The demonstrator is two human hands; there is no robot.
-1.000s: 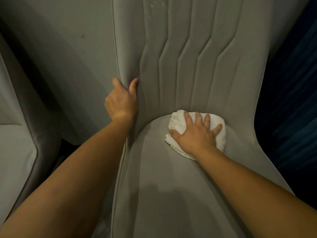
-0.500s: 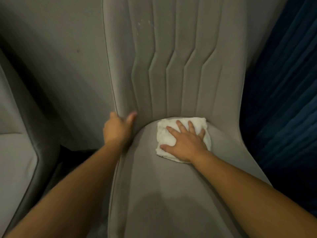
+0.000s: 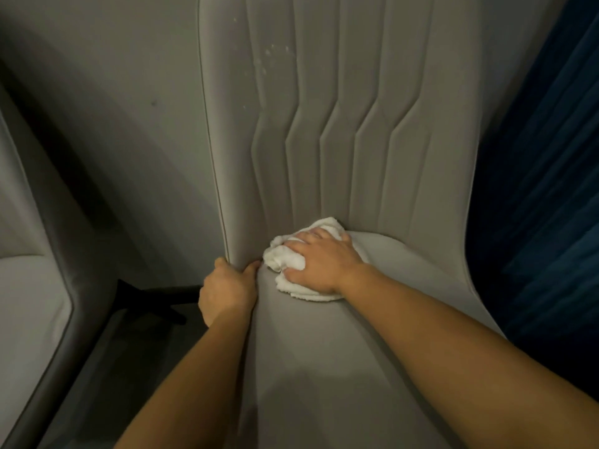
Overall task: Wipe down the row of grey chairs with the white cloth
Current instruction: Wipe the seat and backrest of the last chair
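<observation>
Our right hand (image 3: 319, 265) lies palm down on the white cloth (image 3: 293, 264), fingers curled into its bunched folds and pointing toward the left edge of the seat, thumb at the near side; the forearm runs in from the lower right corner of the view. The cloth is pressed into the crease where the seat meets the backrest, left of the seat's middle. Our left hand (image 3: 227, 291) grips the left edge of the grey chair (image 3: 324, 367) at that same junction: the fingers wrap behind the piped edge and the thumb lies on the front face, its tip just beside the cloth. The left forearm rises from the bottom edge of the view.

We count two hands, one cloth and two chairs. The chair being wiped has a backrest with vertical stitched channels that kink midway, and pale specks (image 3: 269, 59) on its upper left panel. A second grey chair (image 3: 29, 303) stands at the left, only partly in view. Between them a dark chair leg (image 3: 152, 296) crosses the floor. A grey wall (image 3: 113, 108) stands behind; a dark blue curtain (image 3: 544, 189) hangs at the right.
</observation>
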